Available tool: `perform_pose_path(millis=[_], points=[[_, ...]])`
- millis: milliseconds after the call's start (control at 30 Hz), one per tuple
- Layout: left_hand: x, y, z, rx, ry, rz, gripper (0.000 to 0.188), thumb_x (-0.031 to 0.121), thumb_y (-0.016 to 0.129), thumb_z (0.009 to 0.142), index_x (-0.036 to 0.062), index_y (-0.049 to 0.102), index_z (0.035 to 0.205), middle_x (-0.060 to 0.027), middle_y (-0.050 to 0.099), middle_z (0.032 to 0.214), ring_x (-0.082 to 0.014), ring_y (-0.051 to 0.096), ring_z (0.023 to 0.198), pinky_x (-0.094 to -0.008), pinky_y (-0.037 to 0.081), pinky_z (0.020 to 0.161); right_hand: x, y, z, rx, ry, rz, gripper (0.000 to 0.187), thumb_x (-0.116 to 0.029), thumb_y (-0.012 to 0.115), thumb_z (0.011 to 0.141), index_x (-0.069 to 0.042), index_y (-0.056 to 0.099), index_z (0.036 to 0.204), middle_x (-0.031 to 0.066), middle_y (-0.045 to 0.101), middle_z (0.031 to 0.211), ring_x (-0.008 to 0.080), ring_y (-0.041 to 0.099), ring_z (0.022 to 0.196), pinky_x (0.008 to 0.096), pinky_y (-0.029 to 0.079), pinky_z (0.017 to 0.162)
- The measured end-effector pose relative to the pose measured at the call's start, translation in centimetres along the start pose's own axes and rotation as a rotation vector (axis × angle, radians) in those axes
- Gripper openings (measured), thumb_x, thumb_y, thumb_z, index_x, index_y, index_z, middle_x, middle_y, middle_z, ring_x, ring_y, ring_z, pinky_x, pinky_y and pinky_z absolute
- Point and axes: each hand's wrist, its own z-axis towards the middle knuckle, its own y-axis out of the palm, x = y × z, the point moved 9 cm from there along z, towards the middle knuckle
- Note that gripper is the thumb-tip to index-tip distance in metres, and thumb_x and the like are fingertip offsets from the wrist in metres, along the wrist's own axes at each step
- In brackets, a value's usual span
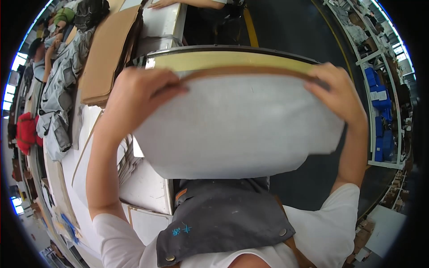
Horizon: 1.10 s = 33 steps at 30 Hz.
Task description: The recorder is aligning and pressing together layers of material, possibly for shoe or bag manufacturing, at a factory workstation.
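I note a plain white sheet (237,129) with a tan-yellow top edge, a dark grey apron (223,219) and brown cardboard (107,53).

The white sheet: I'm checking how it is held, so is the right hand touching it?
Touching. The head view shows the right hand with its fingers curled over the top right edge of the white sheet, while the left hand holds the top left edge.

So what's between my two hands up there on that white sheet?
In the head view, the left hand and right hand grip the top corners of the white sheet. Between them runs only its top edge, with a yellowish board behind it.
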Motion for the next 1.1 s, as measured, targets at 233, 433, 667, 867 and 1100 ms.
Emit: perform_pose_path(millis=[233, 433, 667, 867, 1100], points=[[-6.0, 11.8, 2.7, 0.01, 0.011, 0.38, 0.057, 0.035, 0.068, 0.084, 0.0087, 0.051, 0.132, -0.0095, 0.047, 0.142, -0.0319, 0.046, 0.127, -0.0494, 0.038, 0.103, 6.8, 11.8, 1.7, 0.004, 0.031, -0.105, 0.042, -0.022, 0.063, 0.088, -0.007, 0.055, 0.126, 0.0105, 0.052, 0.134, 0.0321, 0.046, 0.125, 0.0475, 0.033, 0.104], [-5.8, 15.0, 1.7, -0.184, -0.076, 0.352, 0.063, 0.048, 0.054, 0.092, 0.0096, 0.043, 0.141, -0.0123, 0.034, 0.151, -0.034, 0.026, 0.142, -0.0595, 0.021, 0.112, 4.8, 16.4, -1.4, -0.241, 0.104, -0.096, 0.048, -0.028, 0.054, 0.096, -0.011, 0.045, 0.14, 0.0107, 0.033, 0.153, 0.0344, 0.025, 0.142, 0.0556, 0.02, 0.112], [-6.5, 15.0, 3.2, -0.132, -0.1, 0.411, 0.06, 0.046, 0.054, 0.093, 0.0089, 0.044, 0.14, -0.012, 0.035, 0.151, -0.0344, 0.026, 0.142, -0.0606, 0.023, 0.11, 5.9, 16.2, -0.2, -0.183, 0.146, -0.131, 0.048, -0.028, 0.053, 0.096, -0.012, 0.045, 0.141, 0.0104, 0.032, 0.154, 0.0354, 0.023, 0.143, 0.0563, 0.017, 0.112], [-6.6, 14.7, 2.9, -0.094, -0.125, 0.381, 0.06, 0.045, 0.056, 0.092, 0.0084, 0.045, 0.139, -0.0116, 0.035, 0.151, -0.0355, 0.027, 0.141, -0.0626, 0.024, 0.108, 6.2, 15.9, -1.1, -0.169, 0.182, -0.123, 0.049, -0.029, 0.054, 0.096, -0.013, 0.045, 0.141, 0.0097, 0.03, 0.155, 0.0374, 0.021, 0.142, 0.0574, 0.015, 0.112], [-7.0, 14.9, 3.1, -0.081, -0.125, 0.378, 0.06, 0.044, 0.057, 0.091, 0.0086, 0.046, 0.138, -0.0108, 0.036, 0.151, -0.0364, 0.027, 0.141, -0.0638, 0.023, 0.107, 6.7, 16.1, -1.4, -0.176, 0.212, -0.109, 0.051, -0.031, 0.055, 0.095, -0.014, 0.044, 0.142, 0.0088, 0.029, 0.155, 0.0374, 0.02, 0.143, 0.0577, 0.012, 0.113]])
